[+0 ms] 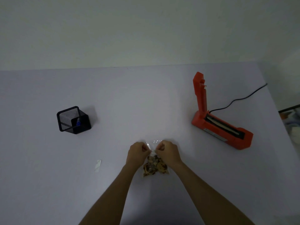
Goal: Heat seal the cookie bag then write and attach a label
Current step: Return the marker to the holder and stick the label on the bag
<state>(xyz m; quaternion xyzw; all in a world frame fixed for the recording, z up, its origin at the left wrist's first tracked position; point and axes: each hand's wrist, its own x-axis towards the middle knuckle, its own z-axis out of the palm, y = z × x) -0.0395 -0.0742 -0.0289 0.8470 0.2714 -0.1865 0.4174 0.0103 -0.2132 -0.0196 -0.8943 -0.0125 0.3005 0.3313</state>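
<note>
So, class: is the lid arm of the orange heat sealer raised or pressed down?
Raised. The orange heat sealer has its arm standing upright from the base's far end, leaving the sealing strip uncovered.

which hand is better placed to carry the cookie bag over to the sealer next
Probably the right hand. The orange heat sealer sits open on the right side of the table, nearer that hand. Both hands pinch the top of the cookie bag, so the left hand would have to cross over.

text: none legible | cookie bag [155,166]: faint print near top, too small to read
</note>
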